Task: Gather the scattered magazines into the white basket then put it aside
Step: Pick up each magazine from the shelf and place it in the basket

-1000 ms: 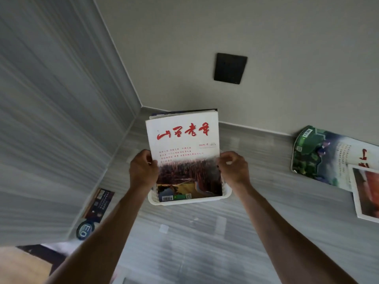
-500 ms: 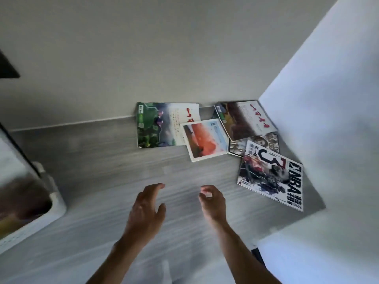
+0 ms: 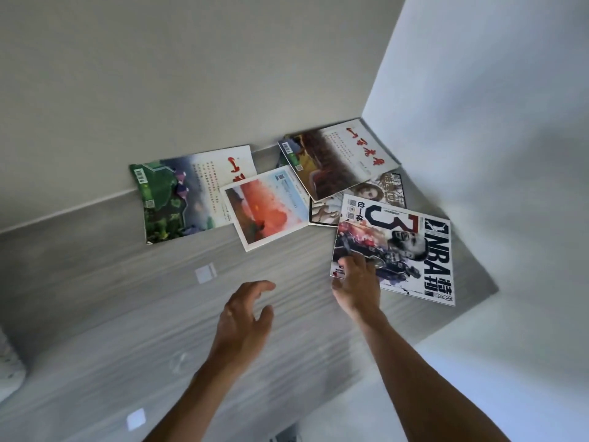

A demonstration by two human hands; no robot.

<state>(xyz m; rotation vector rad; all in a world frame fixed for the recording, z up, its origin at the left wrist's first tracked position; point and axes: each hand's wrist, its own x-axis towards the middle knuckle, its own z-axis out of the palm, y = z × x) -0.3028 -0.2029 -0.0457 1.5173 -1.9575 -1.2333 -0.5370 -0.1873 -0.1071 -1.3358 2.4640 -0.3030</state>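
Several magazines lie scattered at the far right corner of the grey table (image 3: 127,314). The NBA magazine (image 3: 411,247) is nearest, and my right hand (image 3: 357,285) pinches its near left corner, fingers on the cover and thumb at the edge. My left hand (image 3: 245,314) hovers open over the bare table, apart from any magazine. Further back lie a green-cover magazine (image 3: 172,199), a red-orange one (image 3: 267,212) and a brown one with red characters (image 3: 334,161). Another magazine (image 3: 376,191) is partly hidden under them. Only the rim of the white basket (image 3: 8,371) shows at the left edge.
A grey wall (image 3: 191,74) runs behind the magazines and a white wall (image 3: 494,122) closes the right side. The table's right edge (image 3: 462,314) runs just beyond the NBA magazine. Small pale marks (image 3: 205,273) sit on the table top.
A second ago both hands held a magazine in the basket. They let go, the view swung right, and my right hand reached forward onto the NBA magazine's corner. My left hand moved forward slightly.
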